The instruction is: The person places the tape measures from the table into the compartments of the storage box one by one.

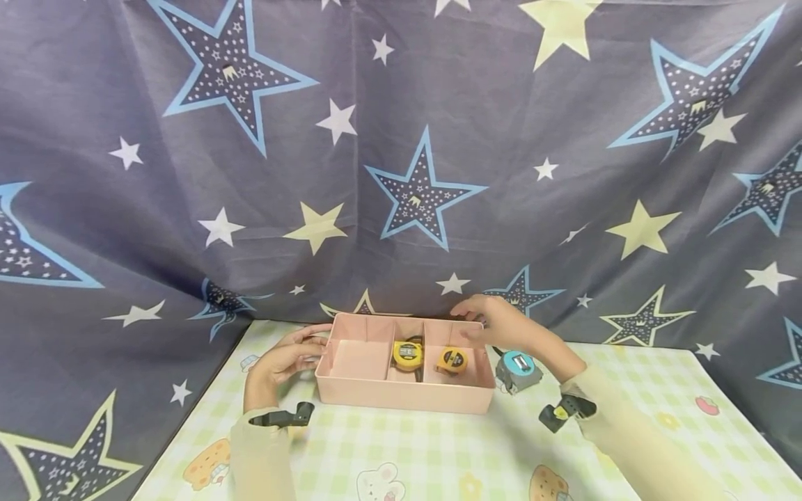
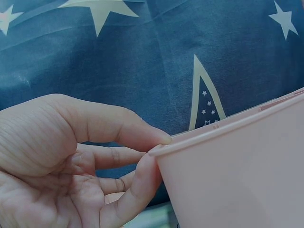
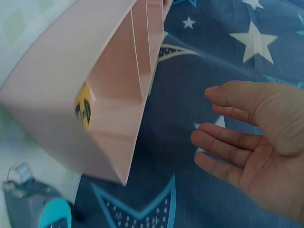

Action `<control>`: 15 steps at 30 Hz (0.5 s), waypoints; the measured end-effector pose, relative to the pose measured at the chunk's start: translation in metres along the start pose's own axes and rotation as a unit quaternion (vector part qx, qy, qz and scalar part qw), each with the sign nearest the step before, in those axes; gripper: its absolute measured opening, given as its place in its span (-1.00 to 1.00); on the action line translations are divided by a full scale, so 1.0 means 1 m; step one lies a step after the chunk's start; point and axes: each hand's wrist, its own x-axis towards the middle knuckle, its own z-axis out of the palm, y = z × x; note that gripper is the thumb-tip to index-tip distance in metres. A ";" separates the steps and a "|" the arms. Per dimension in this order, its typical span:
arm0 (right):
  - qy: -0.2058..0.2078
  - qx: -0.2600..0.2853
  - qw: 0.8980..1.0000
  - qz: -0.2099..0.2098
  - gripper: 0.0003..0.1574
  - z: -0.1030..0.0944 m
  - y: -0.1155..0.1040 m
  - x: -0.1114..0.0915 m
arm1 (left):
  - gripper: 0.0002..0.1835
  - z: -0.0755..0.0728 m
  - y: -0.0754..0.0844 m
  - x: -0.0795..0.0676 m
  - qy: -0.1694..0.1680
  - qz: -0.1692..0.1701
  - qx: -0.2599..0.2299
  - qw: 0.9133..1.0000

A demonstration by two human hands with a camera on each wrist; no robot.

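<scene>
A pink tray (image 1: 404, 402) with three compartments stands on the table. One yellow tape measure (image 1: 407, 353) lies in the middle compartment and another (image 1: 452, 360) in the right one. The left compartment shows nothing inside. My left hand (image 1: 313, 344) is at the tray's left end. In the left wrist view my left hand (image 2: 159, 145) pinches the rim of the tray (image 2: 237, 175) at a corner between forefinger and thumb. My right hand (image 1: 466, 316) hovers open over the back right corner. In the right wrist view this hand (image 3: 209, 128) has straight fingers, clear of the tray (image 3: 52, 95).
A grey and teal tape measure (image 1: 519, 369) lies on the table just right of the tray. The table (image 1: 407, 452) has a green checked cloth with cartoon prints. A dark star-patterned curtain (image 1: 401, 174) hangs close behind the tray and drapes down both sides.
</scene>
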 end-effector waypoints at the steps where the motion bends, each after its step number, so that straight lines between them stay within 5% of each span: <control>1: 0.003 0.000 1.000 0.006 -0.55 -0.002 0.003 -0.004 | -0.24 0.000 0.000 0.000 0.000 -0.001 0.001 1.000; 15: 0.026 -0.033 0.999 0.006 -0.48 -0.008 0.048 -0.037 | -0.23 -0.005 -0.004 0.003 -0.009 0.001 0.008 1.000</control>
